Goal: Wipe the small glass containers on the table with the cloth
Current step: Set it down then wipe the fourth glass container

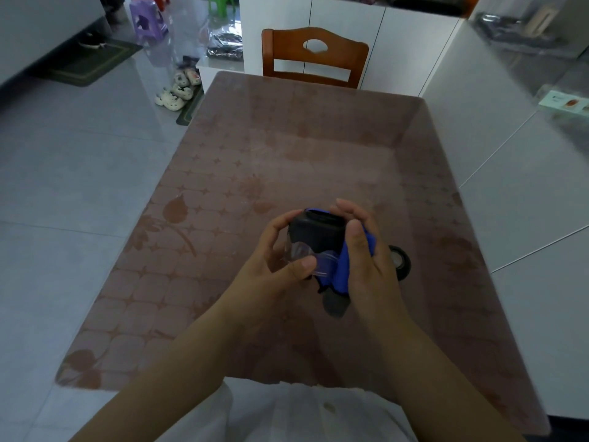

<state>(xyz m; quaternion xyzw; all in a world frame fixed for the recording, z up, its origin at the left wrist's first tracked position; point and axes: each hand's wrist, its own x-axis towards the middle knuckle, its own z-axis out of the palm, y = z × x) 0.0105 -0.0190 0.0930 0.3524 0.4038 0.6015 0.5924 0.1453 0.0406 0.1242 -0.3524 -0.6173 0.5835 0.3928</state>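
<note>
Above the near middle of the table, my left hand [280,253] grips a small glass container [314,240] that has a dark upper part and a clear glass base. My right hand [363,250] holds a blue cloth [342,269] against the container's right side, fingers wrapped over it. The cloth's dark end hangs below my hands. Behind my right hand, a second small glass container [400,261] with a dark rim lies on its side on the table, partly hidden.
The table [287,148] has a brownish patterned glass top. A wooden chair [314,57] stands at the far end. A white counter [510,138] runs along the right. Shoes [178,89] and plastic stools lie on the floor at the far left.
</note>
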